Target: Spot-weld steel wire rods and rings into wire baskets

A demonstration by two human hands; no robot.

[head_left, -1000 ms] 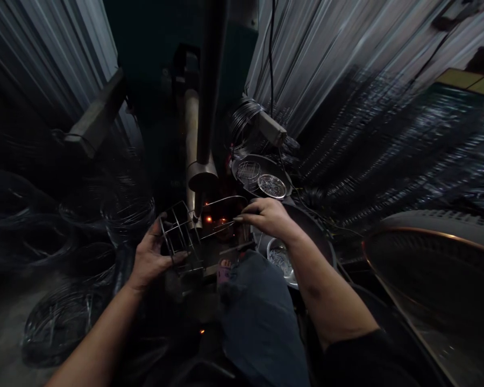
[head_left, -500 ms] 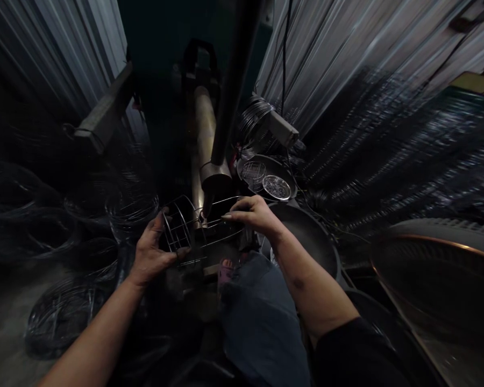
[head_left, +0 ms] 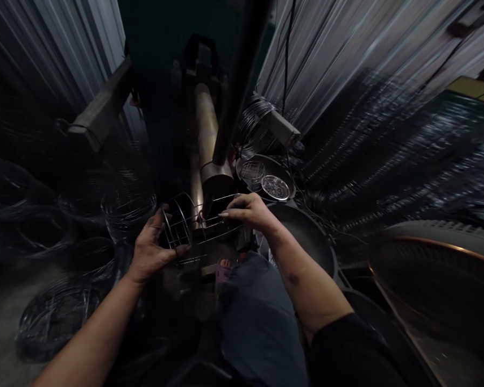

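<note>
A wire frame (head_left: 178, 226) of thin curved and crossing rods spans the space between my hands, at the lower tips of a metal machine (head_left: 210, 140). My left hand (head_left: 151, 250) grips its left end, with thumb below and fingers at the upper rim. At the right, my right hand (head_left: 246, 210) is closed in a pinch near the frame's rods; what lies between its fingertips is too small and dark to make out. The frame's middle crosses in front of the electrode-like tip below the round cylinder.
A pan (head_left: 242, 166) with small wire racks and a round dish (head_left: 275, 187) stands behind my right hand, beside a wire coil (head_left: 253, 121). A large dark basin (head_left: 306, 236) is at the right. Wire rings (head_left: 56, 317) lie on the left floor.
The view has shifted slightly. My right hand has moved a little to the left along the wire frame. My left hand keeps its grip.
</note>
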